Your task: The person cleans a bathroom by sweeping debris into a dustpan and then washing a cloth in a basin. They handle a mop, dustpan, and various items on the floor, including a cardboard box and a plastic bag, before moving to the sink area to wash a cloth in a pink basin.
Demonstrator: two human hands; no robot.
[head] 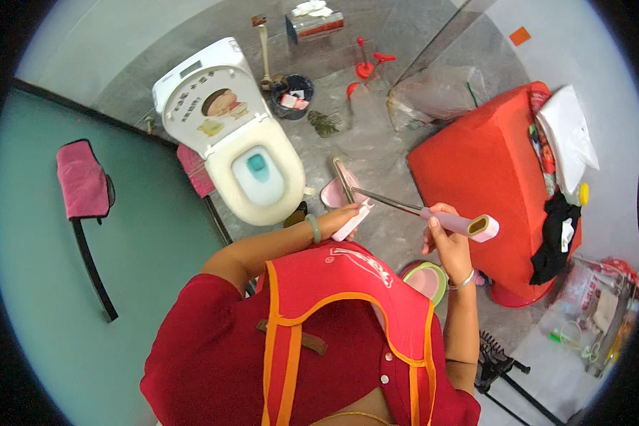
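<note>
My right hand (451, 242) grips the pale pink handle (450, 220) of a long tool with a thin metal shaft (386, 198). The shaft slants down to the left, towards a pink dustpan-like piece (334, 194) over the grey floor. Closed around a second pale pink-and-white handle (352, 223) is my left hand (342, 219), with a jade-coloured bangle at the wrist. Another metal rod (343, 178) runs down from near that hand to the pink piece. Where the two shafts cross, I cannot tell which one joins it.
Left of my hands stands a toilet (258, 175), lid up, seat padded. Beyond it are a toilet brush (264, 53), a small dark bin (293, 98) and red plungers (365, 69). A red-covered bulky object (468, 154) stands right. A green-rimmed basin (428, 282) lies by my right forearm.
</note>
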